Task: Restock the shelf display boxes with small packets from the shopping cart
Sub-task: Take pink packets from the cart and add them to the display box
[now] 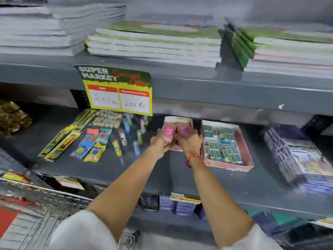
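Observation:
Both arms reach into the middle shelf point(180, 170). My left hand point(159, 142) grips a stack of small pink packets point(167, 132). My right hand point(189, 143), with a red thread on its wrist, grips a second pink stack point(183, 131). Both stacks stand inside a pink display box point(178, 120), whose front is hidden behind my hands. To its right, a second pink display box point(228, 165) holds several blue-and-green packets point(219, 145). The wire shopping cart point(36, 204) is at the lower left.
Loose pens, glue sticks and flat packets point(93, 143) lie on the shelf left of my hands. A yellow price sign point(117, 91) hangs from the shelf above. Notebook stacks point(155, 44) fill the upper shelf. A bundled pack point(297, 159) sits at the right.

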A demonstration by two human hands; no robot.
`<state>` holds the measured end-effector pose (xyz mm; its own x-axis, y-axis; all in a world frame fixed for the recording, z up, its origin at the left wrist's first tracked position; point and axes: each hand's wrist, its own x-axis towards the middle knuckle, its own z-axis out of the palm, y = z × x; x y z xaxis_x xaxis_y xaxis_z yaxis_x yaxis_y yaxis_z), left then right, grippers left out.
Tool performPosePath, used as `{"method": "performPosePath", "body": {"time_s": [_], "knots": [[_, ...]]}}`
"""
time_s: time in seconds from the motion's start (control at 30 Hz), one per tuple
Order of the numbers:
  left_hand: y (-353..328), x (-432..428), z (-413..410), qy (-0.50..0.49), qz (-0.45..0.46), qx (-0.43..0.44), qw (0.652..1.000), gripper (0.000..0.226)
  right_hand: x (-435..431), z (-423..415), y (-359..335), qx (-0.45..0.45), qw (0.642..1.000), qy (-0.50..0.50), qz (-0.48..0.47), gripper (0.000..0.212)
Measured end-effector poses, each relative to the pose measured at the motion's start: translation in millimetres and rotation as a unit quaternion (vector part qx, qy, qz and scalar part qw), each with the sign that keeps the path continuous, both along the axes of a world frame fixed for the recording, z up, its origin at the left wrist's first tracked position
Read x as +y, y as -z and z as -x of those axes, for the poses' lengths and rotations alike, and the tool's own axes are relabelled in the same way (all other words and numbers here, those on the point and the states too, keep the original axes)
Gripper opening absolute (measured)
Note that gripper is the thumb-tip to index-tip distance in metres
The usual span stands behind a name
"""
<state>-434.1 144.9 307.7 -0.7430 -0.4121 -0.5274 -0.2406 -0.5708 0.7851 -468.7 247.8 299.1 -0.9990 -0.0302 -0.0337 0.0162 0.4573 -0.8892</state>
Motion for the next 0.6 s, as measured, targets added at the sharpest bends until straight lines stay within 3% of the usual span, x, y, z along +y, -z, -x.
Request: {"method": "performPosePath", "body": {"time_s": [0.1,0.17,0.27,0.5,0.6], "knots": [[2,-10,4,0.085,0.153,-0.037,0.984,0.046,10,9,9,0.021,0.999,-0.028,0.008,0.066],[3,-21,2,0.153,0.288,-0.028,0.945,0.040,16,16,16,0.026,0.997,-0.063,-0.044,0.055],[5,-32,1,0.258,0.496,-0.014,0.829,0.043,20,20,14,0.026,0.985,-0.112,-0.131,0.049],[-4,-31,12,0.243,0.754,-0.094,0.603,0.039,15,25,-1,0.095,0.950,-0.146,-0.258,0.048],[-10,-29,12,0.237,0.787,-0.090,0.563,0.037,12,28,-1,0.104,0.943,-0.137,-0.283,0.043]]}}
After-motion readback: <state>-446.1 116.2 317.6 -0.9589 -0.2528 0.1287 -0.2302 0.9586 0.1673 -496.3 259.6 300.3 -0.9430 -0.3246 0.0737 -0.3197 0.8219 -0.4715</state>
